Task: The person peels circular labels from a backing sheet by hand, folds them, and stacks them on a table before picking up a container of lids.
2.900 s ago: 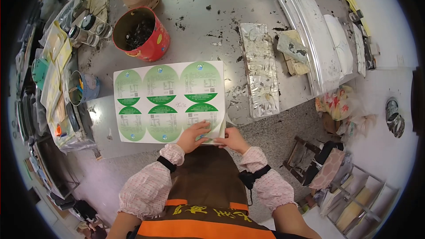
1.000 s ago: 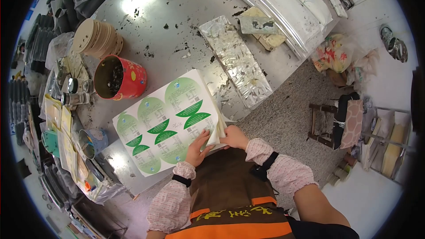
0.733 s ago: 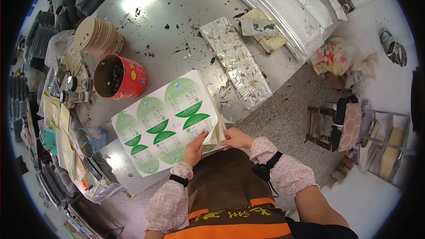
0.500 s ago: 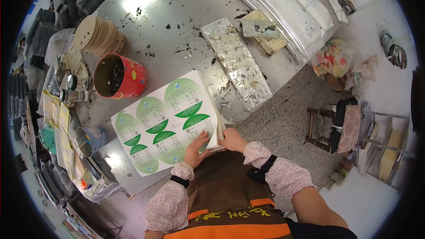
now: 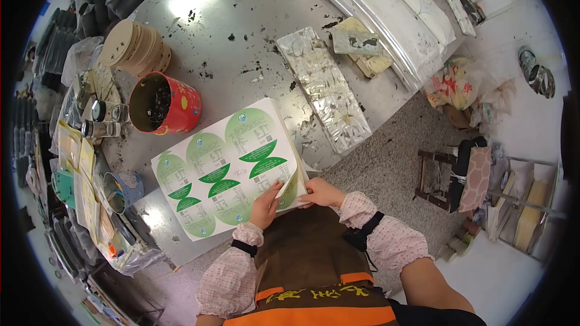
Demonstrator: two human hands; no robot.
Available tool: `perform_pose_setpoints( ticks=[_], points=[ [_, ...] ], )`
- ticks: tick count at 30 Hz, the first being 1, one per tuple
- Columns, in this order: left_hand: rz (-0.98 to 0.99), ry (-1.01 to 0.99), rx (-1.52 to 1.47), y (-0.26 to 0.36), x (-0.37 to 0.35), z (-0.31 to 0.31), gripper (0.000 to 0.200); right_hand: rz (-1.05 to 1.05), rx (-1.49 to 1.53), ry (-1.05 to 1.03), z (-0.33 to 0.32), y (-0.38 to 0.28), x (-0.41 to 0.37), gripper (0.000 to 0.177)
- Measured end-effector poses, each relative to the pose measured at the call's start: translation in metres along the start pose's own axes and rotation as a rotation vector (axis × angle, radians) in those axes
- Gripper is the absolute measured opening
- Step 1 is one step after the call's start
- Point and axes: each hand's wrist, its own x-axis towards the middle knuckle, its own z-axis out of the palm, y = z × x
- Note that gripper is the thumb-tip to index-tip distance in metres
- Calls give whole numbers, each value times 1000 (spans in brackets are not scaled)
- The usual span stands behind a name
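Observation:
A stack of printed label sheets (image 5: 238,169), white with green round labels, lies at the table's near edge. My left hand (image 5: 264,206) is closed on the near right corner of the top label sheet (image 5: 286,186), which curls up off the pile. Another green-printed sheet shows beneath that raised corner. At the right end of the near edge, my right hand (image 5: 322,194) grips the corner of the stack, its fingertips on the sheets and part of its grip hidden. Both forearms wear pink checked sleeve covers.
Left of the sheets stand a red tin (image 5: 184,107), a pile of round discs (image 5: 138,48) and a blue cup (image 5: 129,191). A foil-covered block (image 5: 326,93) lies to the right. Dark flakes litter the metal table (image 5: 241,42). A stool (image 5: 450,172) stands on the floor.
The top sheet's corner has been lifted and curled to the left in my left hand. My right hand has shifted slightly right and down along the stack's corner.

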Motion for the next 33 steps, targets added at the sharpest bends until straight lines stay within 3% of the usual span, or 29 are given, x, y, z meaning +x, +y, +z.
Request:
perform_pose_setpoints(
  ticks=[10,13,16,19,25,28,31,33],
  points=[
    [28,-48,46,6,-1,-2,38,106,-247,211,16,-40,-7,40],
    [30,-62,47,4,-1,-2,44,194,-399,152,12,-28,-1,37],
    [38,-81,66,11,0,-6,48,64,98,-59,0,-5,0,33],
    [52,-102,115,13,0,-5,48,235,522,-183,-17,-3,-8,30],
    [54,-58,123,12,-1,0,36,207,-11,33,4,-10,-2,29],
    [8,-9,50,-7,-1,6,32,156,-68,72,7,-5,1,29],
    [-3,7,5,-5,-1,4,30,49,227,-20,0,2,-1,31],
    [28,-33,42,1,-2,1,30,140,5,61,3,-3,1,32]
  ],
)
